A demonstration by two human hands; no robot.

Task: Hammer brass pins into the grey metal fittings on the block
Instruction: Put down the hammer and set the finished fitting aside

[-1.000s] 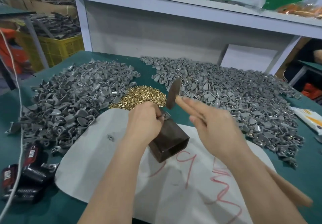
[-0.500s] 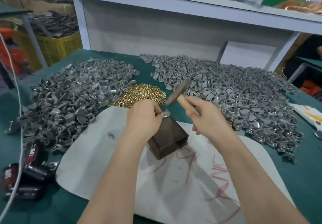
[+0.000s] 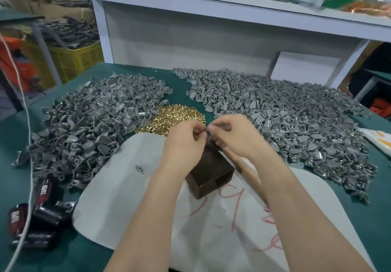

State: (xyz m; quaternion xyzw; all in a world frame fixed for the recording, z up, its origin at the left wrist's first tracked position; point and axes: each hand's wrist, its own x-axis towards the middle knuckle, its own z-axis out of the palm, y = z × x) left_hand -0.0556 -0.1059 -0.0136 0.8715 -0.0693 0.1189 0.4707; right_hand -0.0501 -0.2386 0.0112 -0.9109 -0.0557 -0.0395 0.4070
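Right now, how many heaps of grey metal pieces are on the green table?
2. The left heap lies left of the brass pins; the bigger right heap lies to their right. More may sit in the yellow crate behind.

Even, soft overhead light, faint shadows under the hands [image 3: 211, 138], fingertips motion-blurred, wide-angle bending at the edges, shelf [image 3: 232, 11] beyond them slightly soft.

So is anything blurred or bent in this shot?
Head view: the left hand and right hand smear with motion at the fingertips over the block, so their grip is unreadable; the same view shows the fittings and pins sharp, the shelf bowed by the wide lens, and even light with soft shadows.
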